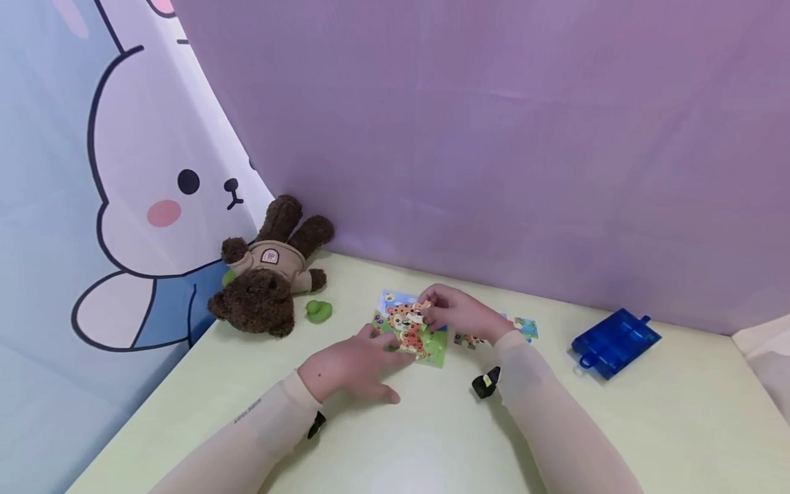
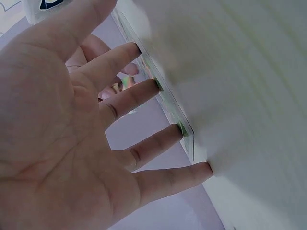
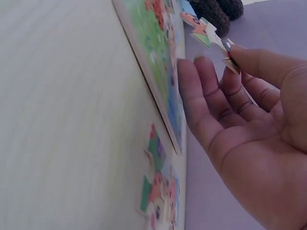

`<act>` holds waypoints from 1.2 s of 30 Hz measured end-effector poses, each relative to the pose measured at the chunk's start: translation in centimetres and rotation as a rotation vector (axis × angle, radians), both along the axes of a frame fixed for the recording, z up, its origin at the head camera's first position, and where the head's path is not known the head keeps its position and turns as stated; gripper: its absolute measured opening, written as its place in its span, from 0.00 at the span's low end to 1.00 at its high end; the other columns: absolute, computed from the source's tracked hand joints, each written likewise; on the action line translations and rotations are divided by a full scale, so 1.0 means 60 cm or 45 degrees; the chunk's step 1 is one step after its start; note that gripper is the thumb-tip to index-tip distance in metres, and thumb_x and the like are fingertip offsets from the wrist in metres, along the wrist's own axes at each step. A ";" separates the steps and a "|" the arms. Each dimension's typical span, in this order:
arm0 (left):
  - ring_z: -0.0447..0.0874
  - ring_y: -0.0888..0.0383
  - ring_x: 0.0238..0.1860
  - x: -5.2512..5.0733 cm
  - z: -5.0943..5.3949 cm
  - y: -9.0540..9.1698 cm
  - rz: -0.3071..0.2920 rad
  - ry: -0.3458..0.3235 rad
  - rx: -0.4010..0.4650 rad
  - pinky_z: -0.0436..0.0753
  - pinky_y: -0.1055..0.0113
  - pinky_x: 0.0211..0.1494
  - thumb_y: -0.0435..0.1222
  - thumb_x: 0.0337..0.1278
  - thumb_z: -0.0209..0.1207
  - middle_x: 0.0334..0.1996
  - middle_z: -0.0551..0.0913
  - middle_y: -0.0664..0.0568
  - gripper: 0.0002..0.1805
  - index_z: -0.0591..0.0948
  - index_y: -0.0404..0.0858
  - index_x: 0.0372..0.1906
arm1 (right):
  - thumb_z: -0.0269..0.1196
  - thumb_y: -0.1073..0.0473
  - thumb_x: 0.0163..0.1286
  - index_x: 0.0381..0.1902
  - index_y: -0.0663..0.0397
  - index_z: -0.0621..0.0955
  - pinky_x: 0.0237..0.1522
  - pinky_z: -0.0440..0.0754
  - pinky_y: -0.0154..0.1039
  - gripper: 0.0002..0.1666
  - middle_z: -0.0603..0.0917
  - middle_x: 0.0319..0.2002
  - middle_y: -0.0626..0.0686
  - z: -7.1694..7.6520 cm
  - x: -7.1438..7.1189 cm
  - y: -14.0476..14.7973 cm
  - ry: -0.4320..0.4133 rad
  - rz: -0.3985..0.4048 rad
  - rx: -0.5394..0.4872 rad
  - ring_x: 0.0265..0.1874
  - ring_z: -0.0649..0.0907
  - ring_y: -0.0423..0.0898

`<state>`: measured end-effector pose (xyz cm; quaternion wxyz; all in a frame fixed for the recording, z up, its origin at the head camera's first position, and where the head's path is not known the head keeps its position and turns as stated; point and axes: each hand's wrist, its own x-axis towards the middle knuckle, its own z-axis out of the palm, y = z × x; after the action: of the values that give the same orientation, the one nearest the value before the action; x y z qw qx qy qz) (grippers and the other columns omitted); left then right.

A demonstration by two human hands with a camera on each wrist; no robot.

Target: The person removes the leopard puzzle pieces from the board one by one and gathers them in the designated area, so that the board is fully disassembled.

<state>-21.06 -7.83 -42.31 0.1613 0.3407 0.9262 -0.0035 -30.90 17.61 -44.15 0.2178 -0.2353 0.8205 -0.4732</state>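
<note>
Your sleeved forearms point(image 1: 558, 418) slant inward over the tabletop point(image 1: 432, 446). Your left hand point(image 1: 354, 363) lies palm down, fingers straight and spread, grasping nothing, with fingertips on the puzzle board point(image 1: 436, 351). Your right hand point(image 1: 459, 312) hangs over the board's right part, thumb and fingers pinching a puzzle piece point(image 3: 208, 33). The board lies between your hands, and loose pieces point(image 3: 163, 201) lie beside it, by your right wrist. Beyond your left hand sits a green duck point(image 1: 319, 311), near a brown teddy bear point(image 1: 262, 298); well apart to your right hand's right is a blue case point(image 1: 617, 343). Only the head view shows that case; the left-wrist view alone reveals your outermost fingertip beside the board's corner, and the right-wrist view shows the pinched piece's outline best.
</note>
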 end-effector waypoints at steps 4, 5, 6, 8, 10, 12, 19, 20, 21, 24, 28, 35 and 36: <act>0.66 0.36 0.76 0.002 0.001 0.000 -0.010 0.012 0.004 0.86 0.42 0.67 0.66 0.67 0.62 0.79 0.68 0.51 0.43 0.65 0.62 0.83 | 0.58 0.54 0.83 0.61 0.52 0.77 0.58 0.91 0.51 0.15 0.82 0.55 0.60 0.009 0.000 0.016 -0.001 -0.062 -0.026 0.50 0.91 0.55; 0.66 0.36 0.76 0.002 0.001 -0.001 -0.011 0.014 0.006 0.86 0.42 0.67 0.65 0.67 0.62 0.79 0.68 0.51 0.43 0.65 0.62 0.83 | 0.58 0.53 0.83 0.62 0.51 0.77 0.58 0.91 0.52 0.15 0.81 0.55 0.59 0.012 0.001 0.022 0.002 -0.078 -0.019 0.50 0.91 0.56; 0.66 0.37 0.76 0.002 0.001 -0.001 -0.013 0.016 0.006 0.86 0.43 0.67 0.65 0.67 0.62 0.78 0.68 0.51 0.43 0.65 0.62 0.83 | 0.59 0.52 0.83 0.62 0.50 0.78 0.57 0.91 0.53 0.16 0.81 0.56 0.58 0.016 0.001 0.027 0.003 -0.094 -0.006 0.51 0.91 0.55; 0.66 0.37 0.76 0.002 0.001 -0.001 -0.012 0.016 0.009 0.86 0.43 0.67 0.65 0.67 0.63 0.78 0.68 0.52 0.43 0.65 0.62 0.83 | 0.59 0.49 0.83 0.63 0.49 0.77 0.57 0.90 0.54 0.18 0.81 0.57 0.59 0.022 0.003 0.040 0.002 -0.111 0.007 0.52 0.91 0.55; 0.65 0.38 0.77 0.002 0.000 -0.001 -0.004 0.012 0.014 0.86 0.43 0.68 0.65 0.67 0.63 0.79 0.68 0.52 0.43 0.65 0.62 0.83 | 0.60 0.46 0.83 0.64 0.47 0.77 0.56 0.89 0.55 0.20 0.81 0.58 0.58 0.028 0.005 0.054 0.002 -0.130 0.029 0.52 0.91 0.55; 0.65 0.38 0.77 0.002 0.000 -0.001 0.004 0.004 0.021 0.86 0.43 0.68 0.65 0.67 0.63 0.79 0.68 0.52 0.43 0.65 0.63 0.83 | 0.59 0.44 0.83 0.65 0.46 0.77 0.56 0.88 0.56 0.21 0.82 0.60 0.59 0.032 0.008 0.070 0.003 -0.140 0.041 0.53 0.90 0.56; 0.64 0.38 0.78 0.002 -0.001 -0.002 0.020 -0.018 0.035 0.86 0.41 0.67 0.65 0.66 0.64 0.80 0.67 0.52 0.43 0.65 0.63 0.83 | 0.56 0.45 0.85 0.66 0.46 0.77 0.59 0.86 0.57 0.20 0.81 0.62 0.62 0.032 0.019 0.124 -0.020 -0.181 0.047 0.54 0.88 0.55; 0.64 0.38 0.78 0.002 -0.002 -0.002 0.022 -0.022 0.040 0.86 0.41 0.67 0.65 0.66 0.64 0.80 0.67 0.52 0.43 0.65 0.63 0.83 | 0.56 0.46 0.85 0.66 0.47 0.77 0.61 0.87 0.57 0.20 0.81 0.63 0.63 0.031 0.020 0.131 -0.023 -0.181 0.043 0.55 0.87 0.54; 0.64 0.38 0.78 0.002 -0.002 -0.002 0.021 -0.022 0.043 0.86 0.41 0.67 0.65 0.66 0.64 0.79 0.67 0.52 0.43 0.65 0.63 0.83 | 0.56 0.46 0.85 0.66 0.48 0.77 0.62 0.87 0.57 0.20 0.80 0.64 0.63 0.030 0.022 0.136 -0.023 -0.182 0.044 0.54 0.87 0.54; 0.64 0.38 0.77 0.003 -0.003 -0.003 0.014 -0.020 0.049 0.86 0.42 0.67 0.64 0.66 0.64 0.79 0.68 0.52 0.43 0.65 0.63 0.83 | 0.57 0.46 0.85 0.66 0.49 0.78 0.63 0.88 0.57 0.21 0.81 0.65 0.62 0.031 0.028 0.152 -0.022 -0.185 0.064 0.52 0.88 0.54; 0.64 0.38 0.77 0.003 -0.002 -0.003 0.011 -0.013 0.042 0.86 0.42 0.67 0.64 0.66 0.64 0.79 0.68 0.52 0.43 0.65 0.63 0.83 | 0.59 0.47 0.84 0.65 0.50 0.79 0.59 0.90 0.54 0.21 0.82 0.64 0.62 0.031 0.036 0.171 -0.027 -0.196 0.088 0.48 0.89 0.53; 0.63 0.38 0.78 0.004 -0.003 -0.003 0.018 -0.012 0.045 0.85 0.42 0.68 0.63 0.66 0.65 0.80 0.67 0.52 0.43 0.65 0.63 0.83 | 0.62 0.53 0.82 0.64 0.54 0.81 0.53 0.93 0.50 0.19 0.81 0.58 0.63 0.022 0.052 0.194 -0.057 -0.246 0.095 0.46 0.91 0.52; 0.63 0.38 0.78 0.005 -0.003 -0.003 0.019 -0.012 0.047 0.85 0.41 0.68 0.63 0.66 0.65 0.80 0.67 0.52 0.43 0.65 0.63 0.83 | 0.62 0.53 0.82 0.64 0.55 0.81 0.52 0.93 0.49 0.19 0.81 0.57 0.63 0.020 0.053 0.196 -0.061 -0.248 0.101 0.45 0.91 0.52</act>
<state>-20.78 -8.00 -42.49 0.1594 0.3367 0.9279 0.0163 -27.69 29.37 -42.96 0.1994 -0.1343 0.8522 -0.4647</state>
